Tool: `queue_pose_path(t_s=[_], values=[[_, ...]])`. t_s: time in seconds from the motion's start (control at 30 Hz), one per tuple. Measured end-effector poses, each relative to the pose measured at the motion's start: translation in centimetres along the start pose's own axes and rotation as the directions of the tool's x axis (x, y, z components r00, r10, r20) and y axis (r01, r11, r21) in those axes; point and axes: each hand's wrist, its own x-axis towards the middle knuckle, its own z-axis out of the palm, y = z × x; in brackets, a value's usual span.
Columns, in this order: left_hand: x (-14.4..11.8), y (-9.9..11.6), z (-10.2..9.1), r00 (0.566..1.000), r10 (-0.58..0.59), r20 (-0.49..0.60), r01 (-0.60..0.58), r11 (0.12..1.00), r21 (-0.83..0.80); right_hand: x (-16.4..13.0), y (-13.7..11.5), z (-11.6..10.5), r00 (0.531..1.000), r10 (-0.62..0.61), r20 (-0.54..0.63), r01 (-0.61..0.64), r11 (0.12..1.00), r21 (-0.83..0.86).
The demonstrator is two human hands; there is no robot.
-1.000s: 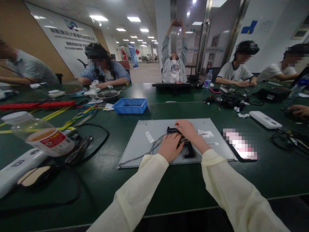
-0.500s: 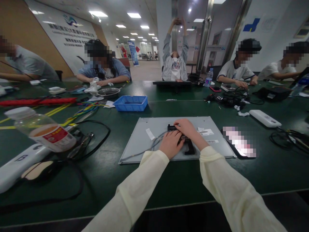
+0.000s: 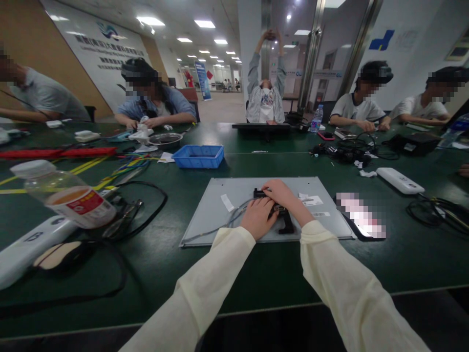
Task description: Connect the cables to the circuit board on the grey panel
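A black bracket-like part [image 3: 287, 223] lies on a flat grey metal panel [image 3: 205, 205] in front of me. My left hand [image 3: 258, 217] rests over its left side, the fingers bent around it and pointing forward. From the right, my right hand [image 3: 278, 191] reaches across its upper middle, with curled fingers just beyond my left fingertips. Both hands hold the part against the panel, and they cover much of it. Thin grey cables [image 3: 220, 229] run from beneath my left hand toward the panel's lower left corner. Whatever the fingertips pinch underneath is hidden.
A lit phone [image 3: 361, 217] touches the panel's right side. Left stand a drink bottle [image 3: 73, 198], a white device [image 3: 32, 252] and a black strap [image 3: 161, 188]. A blue tray [image 3: 198, 156] sits beyond the panel. Coiled cables [image 3: 439, 212] lie right. Several people sit around the table.
My hands stay almost in place on the black part. The view has shifted slightly. Across the table, the person at left has turned their head a little.
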Motion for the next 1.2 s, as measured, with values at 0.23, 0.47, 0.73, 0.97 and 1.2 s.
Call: queue_pose_path(t_s=[0.23, 0.47, 0.73, 0.97, 1.2], values=[[-0.1, 0.0, -0.2, 1.0, -0.002, 0.006, 0.003, 1.0, -0.01, -0.6, -0.5, -1.7, 0.999, -0.003, 0.045, 0.004, 1.0, -0.015], [-0.1, -0.2, 0.0, 1.0, 0.004, -0.029, -0.005, 0.999, -0.032, -6.1, 3.2, -5.5, 0.987, 0.159, -0.015, -0.16, 0.987, -0.033], [-0.1, -0.3, 0.1, 1.0, 0.007, -0.02, -0.008, 0.999, -0.034, -10.9, 6.3, -7.0, 0.914, 0.406, 0.006, -0.405, 0.913, 0.034], [0.0, -0.3, 0.3, 1.0, 0.006, -0.012, -0.006, 1.0, -0.027, -11.0, 6.6, -5.7, 0.903, 0.428, 0.041, -0.43, 0.902, 0.045], [0.1, -0.4, 0.2, 1.0, 0.005, -0.005, -0.005, 0.999, -0.036, -11.0, 6.5, -5.2, 0.905, 0.426, 0.011, -0.421, 0.89, 0.177]])
